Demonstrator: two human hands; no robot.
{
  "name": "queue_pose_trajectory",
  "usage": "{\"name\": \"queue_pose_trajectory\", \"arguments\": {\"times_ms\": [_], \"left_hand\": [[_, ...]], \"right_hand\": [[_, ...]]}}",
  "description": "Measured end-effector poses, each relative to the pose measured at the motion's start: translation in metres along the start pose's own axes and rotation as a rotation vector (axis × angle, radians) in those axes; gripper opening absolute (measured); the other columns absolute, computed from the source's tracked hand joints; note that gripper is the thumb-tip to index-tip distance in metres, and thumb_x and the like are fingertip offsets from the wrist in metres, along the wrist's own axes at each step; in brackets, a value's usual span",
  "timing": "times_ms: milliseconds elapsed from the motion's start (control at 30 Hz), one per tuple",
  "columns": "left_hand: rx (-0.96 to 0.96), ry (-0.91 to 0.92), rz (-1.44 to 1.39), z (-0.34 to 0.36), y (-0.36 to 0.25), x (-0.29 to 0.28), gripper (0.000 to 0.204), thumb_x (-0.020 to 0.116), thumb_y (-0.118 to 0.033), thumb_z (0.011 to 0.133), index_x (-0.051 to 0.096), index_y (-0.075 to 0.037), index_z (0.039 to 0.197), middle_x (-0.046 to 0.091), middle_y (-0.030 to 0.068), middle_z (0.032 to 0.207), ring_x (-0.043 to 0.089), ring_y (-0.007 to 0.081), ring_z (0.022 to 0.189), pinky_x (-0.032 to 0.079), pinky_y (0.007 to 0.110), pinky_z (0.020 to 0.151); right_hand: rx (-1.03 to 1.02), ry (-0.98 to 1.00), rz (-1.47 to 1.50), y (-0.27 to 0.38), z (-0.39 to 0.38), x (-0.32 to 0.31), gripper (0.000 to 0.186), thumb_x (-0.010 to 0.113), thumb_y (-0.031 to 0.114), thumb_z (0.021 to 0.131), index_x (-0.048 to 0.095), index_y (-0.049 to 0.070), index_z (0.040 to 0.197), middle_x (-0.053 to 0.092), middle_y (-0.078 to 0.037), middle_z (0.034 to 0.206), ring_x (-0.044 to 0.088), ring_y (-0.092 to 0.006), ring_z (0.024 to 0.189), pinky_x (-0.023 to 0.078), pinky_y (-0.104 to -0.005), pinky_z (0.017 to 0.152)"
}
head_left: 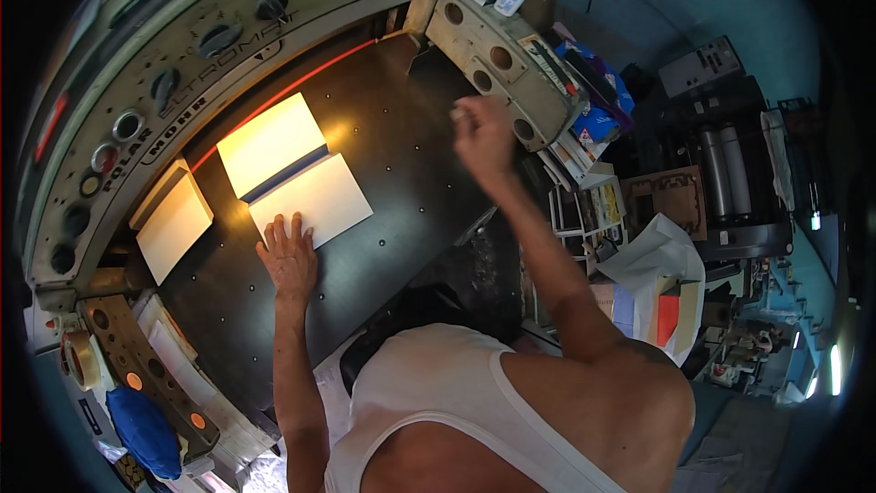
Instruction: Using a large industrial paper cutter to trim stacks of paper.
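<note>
My left hand (290, 256) lies flat, fingers spread, on the near edge of a white paper stack (315, 194) on the black machine table (411, 173). A second stack (269, 139), brightly lit, lies just behind it. A dark blue strip shows between the two. My right hand (482, 135) is raised over the table's right side with its fingers curled together. It is close to a beige side panel with round holes (493, 55), and nothing shows in it.
A grey control panel with knobs (182, 46) curves along the far side, and a red line of light (301, 82) crosses the table. Another paper stack (173, 221) lies at the left. A tape roll (80, 358) and blue cloth (146, 429) are lower left; cluttered shelves (593, 119) are to the right.
</note>
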State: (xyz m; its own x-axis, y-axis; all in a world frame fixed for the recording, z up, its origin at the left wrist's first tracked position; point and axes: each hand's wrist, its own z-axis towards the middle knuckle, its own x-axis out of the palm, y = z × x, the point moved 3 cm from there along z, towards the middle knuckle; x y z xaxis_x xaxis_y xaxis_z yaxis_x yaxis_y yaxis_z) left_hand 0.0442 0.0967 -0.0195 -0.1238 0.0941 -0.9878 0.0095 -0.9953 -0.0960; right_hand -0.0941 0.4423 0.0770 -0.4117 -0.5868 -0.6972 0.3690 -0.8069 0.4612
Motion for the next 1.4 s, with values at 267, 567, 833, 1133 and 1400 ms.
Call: {"name": "queue_pose_trajectory", "arguments": {"times_ms": [267, 567, 833, 1133, 1400], "left_hand": [[0.071, -0.022, 0.013, 0.004, -0.006, -0.005, 0.039, 0.057, -0.030, 0.097, 0.052, -0.017, 0.133, 0.048, 0.0103, 0.132, 0.044, 0.0277, 0.125, 0.041, 0.054, 0.096], [0.012, -0.005, -0.053, -0.010, -0.002, -0.007, 0.041, 0.059, -0.027, 0.094, 0.053, -0.016, 0.133, 0.049, 0.0124, 0.135, 0.043, 0.0286, 0.128, 0.037, 0.052, 0.098], [-0.037, 0.105, 0.037, 0.013, -0.013, -0.015, 0.039, 0.055, -0.031, 0.098, 0.052, -0.018, 0.135, 0.050, 0.0112, 0.138, 0.044, 0.0274, 0.130, 0.034, 0.054, 0.104], [-0.123, 0.005, 0.012, 0.004, -0.011, -0.005, 0.049, 0.054, -0.039, 0.098, 0.048, -0.015, 0.140, 0.049, 0.0103, 0.134, 0.044, 0.0261, 0.127, 0.036, 0.063, 0.102], [-0.181, 0.039, -0.051, 0.003, -0.011, 0.000, 0.052, 0.056, -0.037, 0.098, 0.046, -0.015, 0.144, 0.047, 0.0098, 0.134, 0.043, 0.0267, 0.128, 0.031, 0.064, 0.105]], "right_hand": [[0.146, -0.093, -0.665, -0.074, 0.064, -0.137, 0.026, 0.066, 0.018, 0.087, 0.065, 0.000, 0.107, 0.060, -0.021, 0.106, 0.055, -0.0387, 0.103, 0.046, -0.0469, 0.083], [0.461, 0.196, 0.578, -0.003, 0.016, -0.048, 0.029, 0.057, 0.027, 0.101, 0.059, 0.003, 0.086, 0.050, 0.000, 0.062, 0.045, -0.0121, 0.050, 0.035, -0.0295, 0.047], [0.720, 0.777, 0.871, 0.053, -0.017, 0.081, 0.048, 0.060, 0.047, 0.098, 0.051, 0.010, 0.070, 0.038, 0.007, 0.063, 0.031, -0.0031, 0.053, 0.024, -0.0239, 0.047], [-0.453, 0.795, 0.432, 0.124, 0.021, 0.154, 0.018, 0.058, 0.019, 0.098, 0.057, 0.002, 0.094, 0.063, -0.014, 0.083, 0.063, -0.0307, 0.067, 0.051, -0.0399, 0.062], [-1.076, 0.662, 0.050, 0.158, 0.017, 0.213, 0.014, 0.062, 0.005, 0.085, 0.054, 0.001, 0.097, 0.056, -0.010, 0.084, 0.064, -0.0247, 0.075, 0.057, -0.0358, 0.058]]}}
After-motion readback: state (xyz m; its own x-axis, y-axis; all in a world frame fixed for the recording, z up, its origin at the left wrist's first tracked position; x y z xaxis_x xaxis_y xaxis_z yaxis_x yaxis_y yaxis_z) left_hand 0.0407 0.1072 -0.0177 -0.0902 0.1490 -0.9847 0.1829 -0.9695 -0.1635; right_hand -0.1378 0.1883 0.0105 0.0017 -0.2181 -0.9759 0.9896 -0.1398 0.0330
